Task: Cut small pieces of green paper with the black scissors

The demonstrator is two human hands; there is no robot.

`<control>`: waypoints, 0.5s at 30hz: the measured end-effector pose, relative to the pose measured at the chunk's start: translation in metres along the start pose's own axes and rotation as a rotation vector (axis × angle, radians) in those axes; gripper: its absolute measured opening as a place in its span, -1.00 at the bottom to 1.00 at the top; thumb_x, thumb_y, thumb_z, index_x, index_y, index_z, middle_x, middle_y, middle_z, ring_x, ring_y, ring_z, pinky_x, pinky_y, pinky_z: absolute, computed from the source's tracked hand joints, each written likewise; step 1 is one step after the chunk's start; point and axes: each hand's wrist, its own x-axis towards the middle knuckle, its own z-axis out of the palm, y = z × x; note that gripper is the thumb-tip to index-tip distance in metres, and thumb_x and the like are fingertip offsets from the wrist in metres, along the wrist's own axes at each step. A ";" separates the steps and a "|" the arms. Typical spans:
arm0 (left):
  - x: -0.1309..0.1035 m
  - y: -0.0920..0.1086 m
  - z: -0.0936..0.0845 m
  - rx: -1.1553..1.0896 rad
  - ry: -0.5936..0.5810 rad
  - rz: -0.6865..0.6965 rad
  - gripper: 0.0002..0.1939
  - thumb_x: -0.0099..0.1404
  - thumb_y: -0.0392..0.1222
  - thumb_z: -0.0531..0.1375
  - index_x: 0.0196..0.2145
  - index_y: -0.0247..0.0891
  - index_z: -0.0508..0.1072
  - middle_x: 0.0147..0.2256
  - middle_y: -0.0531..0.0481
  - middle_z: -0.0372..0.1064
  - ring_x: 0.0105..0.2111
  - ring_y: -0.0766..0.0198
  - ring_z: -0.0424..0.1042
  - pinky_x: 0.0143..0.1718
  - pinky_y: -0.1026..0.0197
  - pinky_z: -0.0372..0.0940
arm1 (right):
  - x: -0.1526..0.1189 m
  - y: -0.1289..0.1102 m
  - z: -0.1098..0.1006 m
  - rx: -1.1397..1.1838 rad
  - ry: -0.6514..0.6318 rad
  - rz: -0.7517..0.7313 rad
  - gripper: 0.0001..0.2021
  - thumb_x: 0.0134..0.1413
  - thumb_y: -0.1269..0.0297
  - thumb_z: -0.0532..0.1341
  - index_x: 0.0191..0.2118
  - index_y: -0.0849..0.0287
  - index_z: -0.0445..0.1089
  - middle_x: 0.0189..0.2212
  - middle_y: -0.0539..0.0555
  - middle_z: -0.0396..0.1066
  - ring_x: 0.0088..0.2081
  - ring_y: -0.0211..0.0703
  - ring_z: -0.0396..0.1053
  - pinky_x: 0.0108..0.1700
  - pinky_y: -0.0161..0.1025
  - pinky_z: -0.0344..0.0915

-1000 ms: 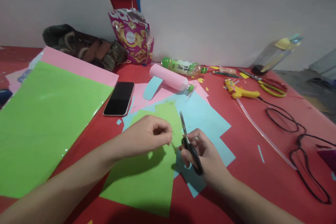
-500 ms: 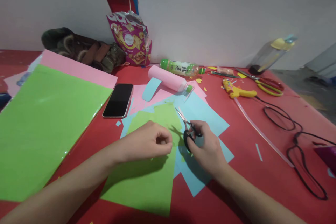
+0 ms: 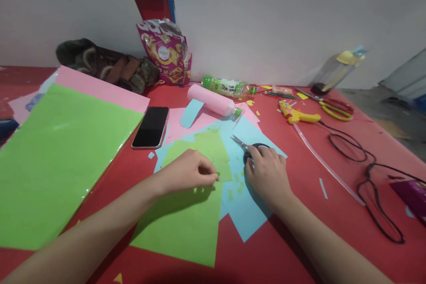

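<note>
My left hand (image 3: pixel 193 171) hovers over the green paper sheet (image 3: pixel 186 222), its thumb and fingertips pinched together. Whatever the pinch may hold is too small to make out. To the right, my right hand (image 3: pixel 269 177) is palm down, with its fingers over the black handles of the small scissors (image 3: pixel 242 143). The scissors lie flat on the light blue paper (image 3: pixel 246 222), blades slightly apart and pointing up and left. Tiny green paper bits (image 3: pixel 240 191) are scattered on the blue paper between my hands.
Beyond the papers lies a pink-wrapped bottle (image 3: pixel 213 101) with a blue strip (image 3: pixel 192 113). A phone (image 3: pixel 151 127) and packaged green sheets (image 3: pixel 66 164) are at left. A tea bottle (image 3: pixel 228 86), snack bag (image 3: pixel 166 53), yellow glue gun (image 3: pixel 299 115) and its cord (image 3: pixel 369 195) lie around.
My right hand has turned palm down and moved slightly right, bringing the scissors down flat onto the blue paper. My left hand keeps its pinch in nearly the same place.
</note>
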 end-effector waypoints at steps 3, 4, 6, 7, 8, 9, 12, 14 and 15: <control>0.001 -0.002 0.002 -0.013 0.022 -0.008 -0.77 0.04 -0.21 0.08 -0.56 -0.39 0.48 -0.58 -0.06 0.43 -0.63 0.37 0.31 -0.61 0.39 0.16 | 0.000 0.003 0.001 0.044 -0.028 -0.002 -0.72 -0.02 0.45 0.03 -0.16 0.27 0.34 -0.32 0.28 0.35 -0.28 0.08 0.23 -0.33 -0.11 0.10; 0.002 -0.003 0.002 -0.013 0.028 -0.008 -0.77 0.04 -0.21 0.08 -0.56 -0.39 0.48 -0.59 -0.06 0.43 -0.64 0.37 0.31 -0.61 0.39 0.15 | 0.001 0.004 0.001 0.065 -0.033 -0.003 -0.74 -0.01 0.47 0.02 -0.19 0.28 0.36 -0.33 0.28 0.35 -0.28 0.07 0.23 -0.33 -0.11 0.13; 0.002 -0.004 0.004 -0.010 0.038 -0.003 -0.76 0.04 -0.21 0.08 -0.57 -0.40 0.48 -0.60 -0.06 0.42 -0.64 0.38 0.30 -0.63 0.40 0.13 | 0.001 0.005 0.000 0.097 -0.039 -0.002 -0.76 0.01 0.48 0.00 -0.25 0.28 0.38 -0.32 0.27 0.34 -0.29 0.04 0.24 -0.32 -0.13 0.17; 0.002 -0.004 0.005 -0.008 0.041 0.001 -0.75 0.04 -0.20 0.08 -0.57 -0.41 0.48 -0.61 -0.07 0.42 -0.64 0.38 0.30 -0.63 0.40 0.13 | 0.002 0.005 0.000 0.104 -0.035 -0.004 -0.76 0.01 0.48 0.00 -0.28 0.28 0.39 -0.30 0.26 0.34 -0.27 0.04 0.23 -0.32 -0.14 0.19; 0.002 -0.004 0.006 -0.006 0.043 0.005 -0.74 0.05 -0.20 0.07 -0.57 -0.41 0.48 -0.60 -0.07 0.41 -0.64 0.38 0.29 -0.63 0.40 0.12 | 0.002 0.004 -0.001 0.111 -0.023 -0.015 -0.77 0.01 0.48 0.01 -0.29 0.27 0.39 -0.27 0.26 0.33 -0.25 0.04 0.23 -0.30 -0.13 0.20; 0.002 -0.004 0.007 -0.005 0.047 0.006 -0.74 0.05 -0.20 0.07 -0.56 -0.42 0.48 -0.60 -0.08 0.41 -0.64 0.38 0.28 -0.63 0.40 0.11 | 0.002 0.003 -0.003 0.132 -0.003 -0.041 -0.78 0.01 0.48 0.01 -0.29 0.27 0.39 -0.24 0.27 0.32 -0.22 0.05 0.21 -0.28 -0.12 0.21; 0.003 -0.004 0.012 -0.008 0.059 0.017 -0.72 0.06 -0.19 0.06 -0.53 -0.44 0.49 -0.59 -0.09 0.41 -0.63 0.39 0.26 -0.64 0.41 0.10 | -0.001 -0.002 -0.007 0.314 0.087 -0.216 -0.81 0.01 0.48 0.03 -0.30 0.28 0.37 -0.24 0.26 0.31 -0.17 0.04 0.19 -0.18 -0.05 0.20; 0.003 -0.004 0.015 0.004 0.064 0.035 -0.72 0.06 -0.20 0.06 -0.52 -0.45 0.49 -0.61 -0.07 0.39 -0.63 0.39 0.25 -0.63 0.41 0.09 | -0.004 -0.007 -0.009 0.509 0.128 -0.358 -0.84 0.01 0.48 0.05 -0.28 0.29 0.34 -0.29 0.23 0.31 -0.20 -0.03 0.21 -0.14 -0.05 0.20; 0.004 -0.004 0.016 0.018 0.065 0.046 -0.73 0.05 -0.21 0.06 -0.53 -0.45 0.49 -0.62 -0.06 0.38 -0.63 0.40 0.24 -0.63 0.41 0.08 | -0.006 -0.010 -0.009 0.596 0.122 -0.410 -0.85 0.01 0.47 0.06 -0.28 0.29 0.32 -0.32 0.22 0.31 -0.23 -0.06 0.22 -0.15 -0.06 0.21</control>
